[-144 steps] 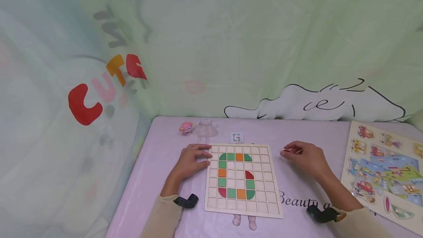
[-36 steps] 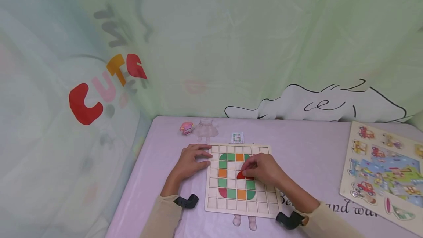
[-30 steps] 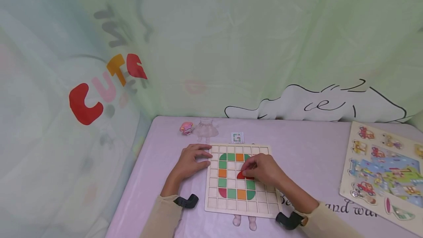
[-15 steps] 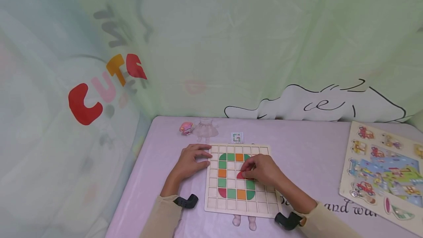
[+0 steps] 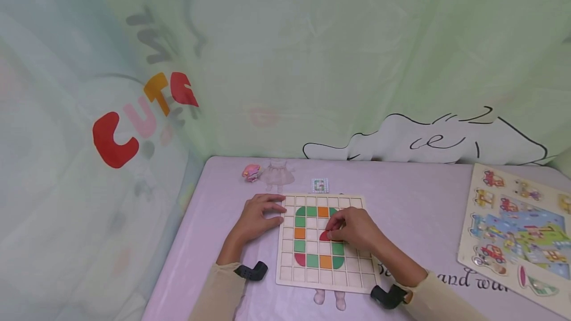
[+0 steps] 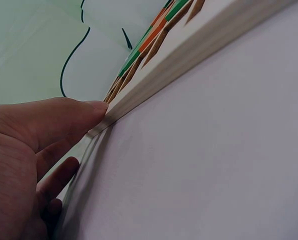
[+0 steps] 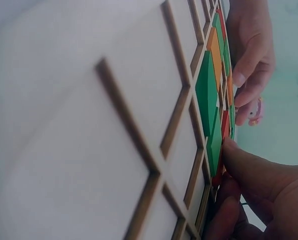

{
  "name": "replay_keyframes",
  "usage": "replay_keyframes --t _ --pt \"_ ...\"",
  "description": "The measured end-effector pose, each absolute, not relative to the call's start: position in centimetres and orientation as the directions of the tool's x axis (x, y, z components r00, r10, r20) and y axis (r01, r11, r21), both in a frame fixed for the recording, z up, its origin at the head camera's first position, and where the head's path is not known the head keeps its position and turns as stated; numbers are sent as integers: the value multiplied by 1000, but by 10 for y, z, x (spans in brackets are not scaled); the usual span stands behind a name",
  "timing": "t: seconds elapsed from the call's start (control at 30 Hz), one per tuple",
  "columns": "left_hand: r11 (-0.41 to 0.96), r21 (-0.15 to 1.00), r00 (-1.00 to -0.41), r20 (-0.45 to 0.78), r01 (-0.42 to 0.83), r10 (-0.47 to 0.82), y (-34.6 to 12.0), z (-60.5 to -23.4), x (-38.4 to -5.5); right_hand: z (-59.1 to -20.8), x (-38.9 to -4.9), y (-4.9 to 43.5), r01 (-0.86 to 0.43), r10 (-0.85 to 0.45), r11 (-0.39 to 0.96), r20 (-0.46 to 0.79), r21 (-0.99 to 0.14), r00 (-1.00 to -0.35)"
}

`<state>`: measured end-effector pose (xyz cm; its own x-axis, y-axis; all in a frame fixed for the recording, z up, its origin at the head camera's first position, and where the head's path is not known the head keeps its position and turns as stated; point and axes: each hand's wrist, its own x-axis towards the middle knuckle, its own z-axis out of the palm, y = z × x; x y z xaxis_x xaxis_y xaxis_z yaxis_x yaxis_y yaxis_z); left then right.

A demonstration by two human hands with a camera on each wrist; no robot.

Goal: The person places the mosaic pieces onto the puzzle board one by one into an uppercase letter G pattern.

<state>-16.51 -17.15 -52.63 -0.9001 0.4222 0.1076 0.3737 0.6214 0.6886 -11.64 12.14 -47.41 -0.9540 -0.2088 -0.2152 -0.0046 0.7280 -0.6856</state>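
A wooden grid board lies on the table, with green, orange and red tiles forming a G-like ring in its cells. My right hand is over the board's middle, pinching a red quarter-circle tile at a cell inside the ring. Its curled fingers hide the red tile beside it. In the right wrist view, the thumb meets the red tile behind a green tile. My left hand rests at the board's left edge, fingers loosely spread; its thumb touches the rim in the left wrist view.
A small pattern card lies just behind the board. To its left sits a pink toy figure. On the right of the table lies a wooden picture puzzle with vehicle pieces. Fabric curtains stand behind the table.
My right hand has come from beside the board to its middle, bringing the red tile into the ring. Over the last second it has barely moved. My left hand has stayed put.
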Motion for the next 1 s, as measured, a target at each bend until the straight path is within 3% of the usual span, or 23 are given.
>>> replay_keyframes --t 0.6,1.0 --pt "619 686 -898 119 383 424 -169 -526 -165 -475 -115 132 -15 -234 710 -215 -704 -948" --pt "555 764 -916 117 329 383 -171 -528 -165 -467 -102 177 5 -200 697 -202 -717 -959"
